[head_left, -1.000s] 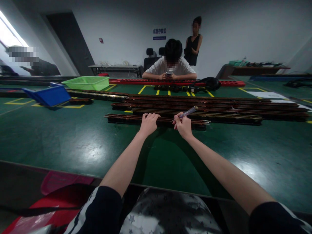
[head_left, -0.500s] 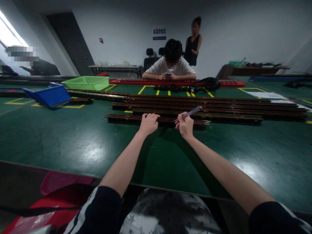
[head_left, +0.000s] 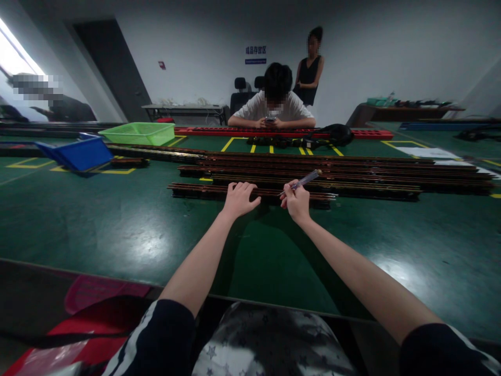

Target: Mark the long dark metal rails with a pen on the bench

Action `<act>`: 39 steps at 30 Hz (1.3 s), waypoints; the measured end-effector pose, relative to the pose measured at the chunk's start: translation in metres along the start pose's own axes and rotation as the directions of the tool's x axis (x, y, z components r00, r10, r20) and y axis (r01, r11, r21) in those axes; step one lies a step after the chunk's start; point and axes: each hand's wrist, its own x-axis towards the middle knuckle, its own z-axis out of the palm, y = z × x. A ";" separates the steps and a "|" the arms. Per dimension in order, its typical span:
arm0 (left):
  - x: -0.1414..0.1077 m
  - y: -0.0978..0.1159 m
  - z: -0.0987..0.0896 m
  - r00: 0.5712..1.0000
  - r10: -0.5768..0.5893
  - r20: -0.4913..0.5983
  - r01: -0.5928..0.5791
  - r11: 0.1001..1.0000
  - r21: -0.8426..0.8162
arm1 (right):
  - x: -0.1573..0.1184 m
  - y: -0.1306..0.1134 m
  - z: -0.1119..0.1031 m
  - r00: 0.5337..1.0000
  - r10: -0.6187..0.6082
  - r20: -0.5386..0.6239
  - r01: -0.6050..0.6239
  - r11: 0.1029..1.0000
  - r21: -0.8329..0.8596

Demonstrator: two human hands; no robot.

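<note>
Near the middle of the green table lies a long, dark, narrow strip [head_left: 199, 191] with reddish-brown edges. My left hand [head_left: 239, 201] rests over it, fingers spread across its top and thumb stretched out to the right. My right hand [head_left: 297, 203] is closed around a screwdriver [head_left: 307, 179] with a clear purplish handle. The handle points up and to the right, and the thin shaft slants down toward the strip; whether its tip touches the strip I cannot tell. Just behind, several similar long strips [head_left: 352, 172] lie side by side.
A blue tray [head_left: 84, 154] and a light green basket [head_left: 141, 134] stand at the back left. Black cable [head_left: 338, 134] lies at the back by a red rail [head_left: 219, 130]. White papers [head_left: 426, 152] are at the right. Across the table a person [head_left: 277, 99] leans over a phone.
My left thumb has stretched out to the right, away from the fingers. My right hand and the screwdriver have shifted very slightly left. The strip stays put.
</note>
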 end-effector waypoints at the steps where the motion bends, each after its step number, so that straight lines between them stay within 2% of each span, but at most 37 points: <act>1: 0.000 0.000 0.000 1.000 0.003 -0.001 -0.003 1.000 0.003 | 0.000 0.000 0.000 1.000 0.000 0.000 0.000 1.000 -0.002; 18: 0.001 0.000 0.002 1.000 0.005 -0.008 -0.005 1.000 0.027 | 0.001 0.004 0.001 1.000 0.023 0.001 -0.023 0.997 0.073; 39: 0.001 -0.001 0.002 1.000 0.005 -0.016 -0.004 0.999 0.052 | 0.001 0.001 0.002 0.999 0.028 -0.031 -0.026 0.997 0.075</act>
